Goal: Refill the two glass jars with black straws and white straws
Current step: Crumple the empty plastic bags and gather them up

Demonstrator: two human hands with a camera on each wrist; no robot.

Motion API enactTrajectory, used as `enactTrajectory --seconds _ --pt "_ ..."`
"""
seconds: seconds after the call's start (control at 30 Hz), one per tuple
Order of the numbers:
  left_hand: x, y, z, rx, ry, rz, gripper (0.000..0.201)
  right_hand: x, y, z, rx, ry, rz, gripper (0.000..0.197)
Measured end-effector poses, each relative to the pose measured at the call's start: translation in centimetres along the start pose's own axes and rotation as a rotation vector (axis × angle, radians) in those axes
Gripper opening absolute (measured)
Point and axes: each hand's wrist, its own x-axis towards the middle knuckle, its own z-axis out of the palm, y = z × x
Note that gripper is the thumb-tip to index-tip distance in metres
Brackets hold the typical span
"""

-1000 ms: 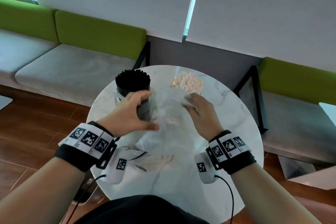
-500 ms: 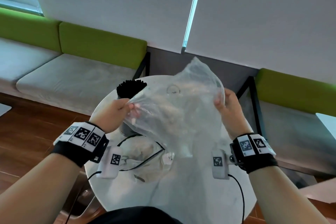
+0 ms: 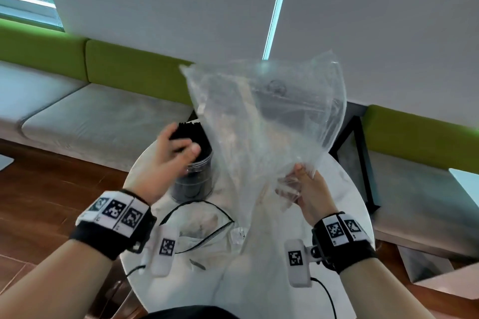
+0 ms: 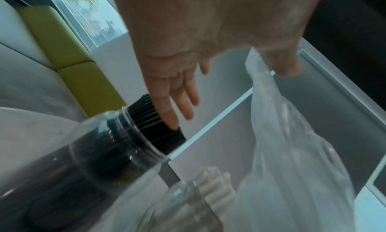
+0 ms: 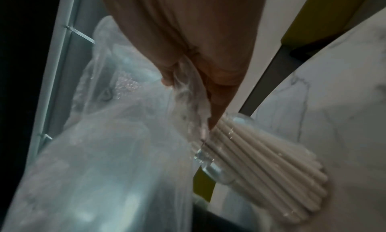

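A glass jar (image 3: 193, 181) packed with black straws (image 3: 191, 131) stands at the far left of the round marble table (image 3: 347, 204). My left hand (image 3: 181, 146) is open beside the straw tops, its straight fingers (image 4: 167, 110) touching them. My right hand (image 3: 298, 184) pinches a crumpled corner of a clear plastic bag (image 3: 267, 116), which billows up above the table. The bag hides the second jar in the head view. In the right wrist view that glass jar (image 5: 217, 171) holds white straws (image 5: 267, 163) just under my right hand (image 5: 188, 93) and the bag (image 5: 117, 153).
A second, flattened plastic bag (image 3: 204, 225) lies on the table in front of the black-straw jar, with wrist cables over it. Green and grey bench seats (image 3: 103, 116) run behind and to the right of the table. Wooden floor lies on the left.
My left hand has let go of the bag and moved to the black straws. My right hand has come down and inward with the bag, which now billows higher.
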Motion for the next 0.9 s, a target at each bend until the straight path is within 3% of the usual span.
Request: enactTrajectory --seconds 0.07,0.13,0.17,0.23,0.33,0.43,0.5,0.63,0.7,0.8,0.9 --pt "-1.2 -0.9 1.1 0.093 -0.224 -0.110 0.114 -0.4 0.3 1.1 0.037 -0.006 -0.005 0.028" --pt "-1.9 -1.8 2.3 0.219 -0.402 -0.151 0.083 -0.7 0.6 2.3 0.030 -0.011 -0.013 0.024" --pt "-1.8 -2.2 2.6 0.329 -0.410 -0.110 0.060 -0.8 0.9 2.6 0.018 -0.016 -0.028 0.024" --pt "-1.3 -2.6 2.0 0.471 -0.306 -0.036 0.034 -0.9 1.0 2.4 0.019 -0.028 -0.074 0.026" --pt "-0.3 -2.4 -1.1 0.577 -0.122 -0.007 0.039 -0.7 1.3 -0.1 0.088 -0.021 -0.109 0.028" --pt "-0.1 -3.3 -3.1 0.721 -0.078 -0.027 0.047 -0.3 2.3 -2.1 0.062 -0.032 -0.085 0.066" --pt "-0.2 -4.8 -3.4 0.788 -0.081 -0.063 0.038 -0.1 2.7 -2.3 0.044 -0.050 -0.044 0.076" --pt "-0.5 -6.1 -3.1 0.734 -0.128 -0.161 0.029 0.7 2.4 -1.7 0.008 -0.062 0.045 0.039" --pt "-0.3 -5.9 -3.0 0.724 -0.120 -0.201 0.036 1.3 2.2 -1.4 -0.144 -0.053 0.027 0.062" --pt "0.2 -4.2 -2.8 0.627 0.078 -0.123 0.056 2.0 1.3 -1.1 -0.445 -0.081 -0.134 0.105" --pt "1.0 -2.5 -1.9 0.509 0.143 0.025 0.059 2.5 0.1 -0.6 -0.677 -0.212 -0.251 0.120"
